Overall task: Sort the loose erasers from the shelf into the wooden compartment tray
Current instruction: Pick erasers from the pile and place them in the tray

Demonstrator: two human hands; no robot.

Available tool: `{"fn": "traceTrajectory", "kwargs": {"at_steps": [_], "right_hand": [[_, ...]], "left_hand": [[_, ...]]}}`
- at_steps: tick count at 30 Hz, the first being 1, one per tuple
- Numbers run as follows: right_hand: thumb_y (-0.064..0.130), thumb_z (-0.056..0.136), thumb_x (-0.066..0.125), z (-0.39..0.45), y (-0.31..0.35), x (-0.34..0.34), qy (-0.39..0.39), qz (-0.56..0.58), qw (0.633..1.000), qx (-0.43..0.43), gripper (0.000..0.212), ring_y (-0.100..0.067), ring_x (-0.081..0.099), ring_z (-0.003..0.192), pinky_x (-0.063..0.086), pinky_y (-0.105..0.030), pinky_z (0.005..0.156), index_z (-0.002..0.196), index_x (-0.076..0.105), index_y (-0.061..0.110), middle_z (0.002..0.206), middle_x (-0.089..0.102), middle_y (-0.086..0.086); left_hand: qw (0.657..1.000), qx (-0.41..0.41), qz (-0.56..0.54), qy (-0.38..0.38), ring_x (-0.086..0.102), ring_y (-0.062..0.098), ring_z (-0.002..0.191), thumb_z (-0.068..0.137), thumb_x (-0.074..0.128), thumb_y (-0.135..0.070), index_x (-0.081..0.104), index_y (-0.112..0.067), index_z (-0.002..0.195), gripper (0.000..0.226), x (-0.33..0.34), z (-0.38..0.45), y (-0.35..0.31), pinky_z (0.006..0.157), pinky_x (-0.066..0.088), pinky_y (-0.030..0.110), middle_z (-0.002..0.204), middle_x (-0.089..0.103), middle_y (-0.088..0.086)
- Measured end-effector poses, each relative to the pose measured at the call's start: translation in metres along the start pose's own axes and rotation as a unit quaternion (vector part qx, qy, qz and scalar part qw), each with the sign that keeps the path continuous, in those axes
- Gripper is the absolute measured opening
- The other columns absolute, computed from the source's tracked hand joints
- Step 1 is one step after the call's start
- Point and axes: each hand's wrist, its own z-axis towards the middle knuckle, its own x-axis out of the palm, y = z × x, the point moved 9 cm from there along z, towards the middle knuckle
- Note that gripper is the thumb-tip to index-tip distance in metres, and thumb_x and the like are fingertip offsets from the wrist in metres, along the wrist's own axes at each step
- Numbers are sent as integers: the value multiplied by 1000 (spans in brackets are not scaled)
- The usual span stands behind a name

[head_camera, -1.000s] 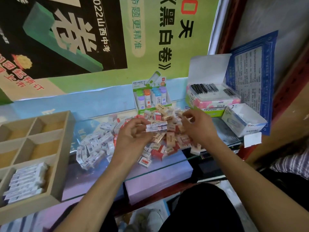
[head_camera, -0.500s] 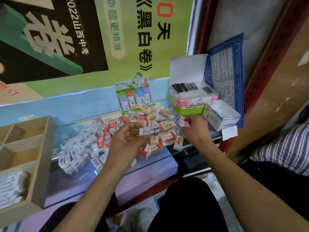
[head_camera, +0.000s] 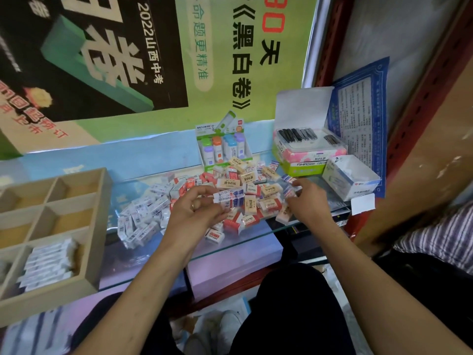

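Observation:
A heap of loose erasers (head_camera: 245, 190) in white, red and tan wrappers covers the glass shelf (head_camera: 243, 242). My left hand (head_camera: 197, 216) holds a small stack of long white-and-blue erasers (head_camera: 229, 197) over the heap. My right hand (head_camera: 307, 203) reaches into the heap's right side and pinches a small white-and-blue eraser (head_camera: 289, 193). The wooden compartment tray (head_camera: 94, 242) stands at the left; its near compartment holds a row of white erasers (head_camera: 48, 265), the other visible compartments are bare.
Behind the heap stands a green display box of correction tapes (head_camera: 222, 147). To the right sit an open box of black items (head_camera: 307, 144) and a small open white carton (head_camera: 350, 178). A poster covers the back wall. A striped sleeve (head_camera: 440, 237) shows at right.
My right hand has moved from the back of the heap to its right side and picked up a small eraser. My left hand keeps its stack. The view has swung back left.

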Motion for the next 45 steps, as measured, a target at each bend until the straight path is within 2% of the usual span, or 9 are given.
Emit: {"fn": "traceTrajectory", "kwargs": {"at_steps": [4,7,9,17,25,32,37,42,45], "right_hand": [[1,86,52,-9,14,-16,-73,40,996,-40,26,-24,61,77,50,-32,66,105,66,10,95,69,-9],[6,91,57,-30,47,-22,-91,126,979,-129,22,-13,61,78,48,-13,66,107,69,13,93,69,0],[11,92,60,-43,68,-16,-64,179,967,-171,22,-8,62,85,46,-8,71,110,70,16,102,69,4],[7,93,58,-95,135,23,118,285,909,-280,27,-11,64,93,55,-33,78,111,69,25,106,64,12],[-1,84,68,-122,180,47,213,414,852,-238,17,-16,68,84,56,-25,75,96,68,11,92,72,-3],[4,87,67,-153,252,94,316,326,834,-312,22,-1,65,70,48,-13,65,106,71,14,78,63,12],[5,82,72,-179,285,131,351,332,818,-312,16,-2,68,74,54,-17,72,94,72,16,80,73,10],[-1,75,77,-215,305,157,399,321,790,-336,40,-4,68,89,53,-17,76,104,68,26,97,72,10],[-4,74,74,-222,315,162,382,322,792,-351,47,-1,68,86,51,-15,78,100,66,34,94,70,14]], "left_hand": [[1000,1,6,11,72,28,85,86,63,8,63,-11,102,25,5,-1,-1,76,59,28,90,60,19],[1000,0,2,24,73,25,84,86,64,8,62,-10,105,26,6,-1,-3,77,59,29,93,63,17],[999,4,-6,39,72,27,86,85,64,8,63,-10,104,26,6,-3,-6,79,59,30,96,63,17],[997,60,-55,9,72,22,82,85,59,11,65,-11,102,28,-38,-31,-24,74,57,26,83,70,6],[987,141,-11,-75,67,14,78,86,59,8,65,-15,100,28,-98,-64,-39,74,58,28,82,70,-6],[966,190,59,-163,65,16,92,82,67,-17,71,-38,104,31,-160,-92,-51,79,57,34,96,70,-1],[948,195,73,-243,64,16,81,83,64,-16,70,-28,110,29,-202,-114,-52,79,55,33,88,71,-2],[935,190,61,-293,66,15,86,83,64,-15,66,-15,115,32,-235,-127,-53,82,55,38,95,72,1],[937,174,37,-300,67,13,91,81,65,-17,65,-18,116,35,-248,-129,-47,85,55,30,101,74,-1]]}}
